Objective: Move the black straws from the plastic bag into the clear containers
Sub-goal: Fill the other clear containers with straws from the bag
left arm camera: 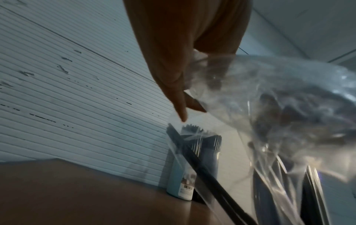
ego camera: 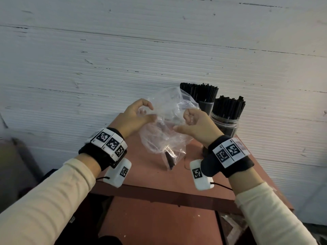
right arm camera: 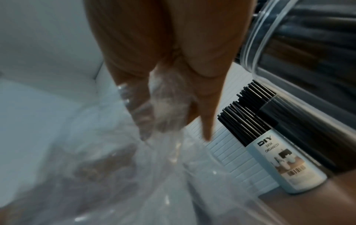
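Both hands hold a crumpled clear plastic bag (ego camera: 168, 124) up above the red-brown table (ego camera: 159, 177). My left hand (ego camera: 141, 114) pinches its left side and my right hand (ego camera: 191, 121) grips its right side. A few black straws (ego camera: 170, 160) hang in the bag's lower end. Two clear containers stand at the table's back right, each full of upright black straws: the far one (ego camera: 203, 101) and the near jar (ego camera: 226, 119). In the left wrist view the bag (left arm camera: 279, 114) fills the right side. The right wrist view shows a labelled container (right arm camera: 279, 159) beside my blurred fingers (right arm camera: 202, 91).
A white ribbed wall (ego camera: 123, 59) rises straight behind the table. The table's front edge (ego camera: 159, 193) runs below my wrists, with a lower red shelf (ego camera: 159, 223) beneath it. A grey object (ego camera: 16, 165) stands at the far left.
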Demonstrator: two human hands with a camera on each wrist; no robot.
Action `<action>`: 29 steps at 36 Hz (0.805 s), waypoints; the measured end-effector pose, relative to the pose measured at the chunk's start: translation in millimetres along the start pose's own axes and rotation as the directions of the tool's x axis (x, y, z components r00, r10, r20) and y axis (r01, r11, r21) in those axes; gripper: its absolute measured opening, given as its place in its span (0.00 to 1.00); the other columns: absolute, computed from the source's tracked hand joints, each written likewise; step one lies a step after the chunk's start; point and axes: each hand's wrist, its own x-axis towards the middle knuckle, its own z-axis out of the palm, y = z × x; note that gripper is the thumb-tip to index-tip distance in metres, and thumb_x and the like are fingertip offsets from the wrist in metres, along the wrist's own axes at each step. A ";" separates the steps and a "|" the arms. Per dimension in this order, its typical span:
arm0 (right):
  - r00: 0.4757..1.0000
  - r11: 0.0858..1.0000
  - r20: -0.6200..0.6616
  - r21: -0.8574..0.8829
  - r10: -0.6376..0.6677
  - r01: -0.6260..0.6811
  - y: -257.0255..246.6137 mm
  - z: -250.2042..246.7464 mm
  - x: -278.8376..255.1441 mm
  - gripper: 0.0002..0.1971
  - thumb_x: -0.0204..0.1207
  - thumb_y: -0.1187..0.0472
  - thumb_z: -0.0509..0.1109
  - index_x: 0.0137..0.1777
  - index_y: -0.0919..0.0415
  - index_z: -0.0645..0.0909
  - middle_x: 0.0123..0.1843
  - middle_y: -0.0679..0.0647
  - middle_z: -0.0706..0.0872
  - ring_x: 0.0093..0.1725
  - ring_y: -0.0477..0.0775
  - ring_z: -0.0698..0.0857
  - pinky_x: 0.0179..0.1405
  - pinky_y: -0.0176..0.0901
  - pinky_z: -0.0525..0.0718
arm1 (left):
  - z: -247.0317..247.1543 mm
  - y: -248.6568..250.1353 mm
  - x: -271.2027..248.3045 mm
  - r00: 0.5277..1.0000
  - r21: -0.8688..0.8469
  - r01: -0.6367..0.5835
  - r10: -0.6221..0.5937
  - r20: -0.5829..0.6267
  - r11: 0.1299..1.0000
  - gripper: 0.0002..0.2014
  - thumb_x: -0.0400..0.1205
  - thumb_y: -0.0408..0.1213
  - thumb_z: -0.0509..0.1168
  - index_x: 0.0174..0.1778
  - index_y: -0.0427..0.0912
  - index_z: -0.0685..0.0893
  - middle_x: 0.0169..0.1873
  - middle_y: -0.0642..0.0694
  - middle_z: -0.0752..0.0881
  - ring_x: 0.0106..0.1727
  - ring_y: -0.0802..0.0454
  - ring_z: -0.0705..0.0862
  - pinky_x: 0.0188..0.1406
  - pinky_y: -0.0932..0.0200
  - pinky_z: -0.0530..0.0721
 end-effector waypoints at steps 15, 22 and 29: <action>0.993 0.987 0.115 -0.148 -0.039 0.055 -11.5 13.3 0.5 0.37 0.79 0.76 0.59 0.83 0.47 0.57 0.76 0.31 0.58 0.74 0.24 0.55 0.63 0.08 0.53 | -2.6 6.6 -6.6 0.993 -0.399 0.067 -0.021 0.118 0.914 0.11 0.69 0.40 0.71 0.43 0.56 0.80 0.38 0.44 0.82 0.39 0.42 0.80 0.42 0.47 0.78; 0.998 0.989 0.063 -0.143 -0.032 0.040 -16.2 15.9 0.1 0.37 0.80 0.75 0.59 0.83 0.43 0.58 0.81 0.33 0.57 0.77 0.41 0.66 0.77 0.42 0.68 | 1.8 6.4 -8.2 0.984 -0.322 -0.029 0.084 0.158 0.946 0.23 0.67 0.39 0.79 0.52 0.58 0.77 0.62 0.42 0.83 0.63 0.40 0.85 0.58 0.42 0.86; 0.996 0.989 -0.078 -0.143 -0.050 0.039 -9.0 12.4 -1.7 0.26 0.76 0.58 0.73 0.73 0.45 0.72 0.74 0.35 0.72 0.76 0.37 0.67 0.77 0.45 0.67 | -5.4 2.8 -11.8 0.981 -0.177 -0.110 0.136 0.138 0.978 0.30 0.81 0.35 0.68 0.69 0.75 0.71 0.75 0.40 0.74 0.69 0.34 0.81 0.64 0.34 0.82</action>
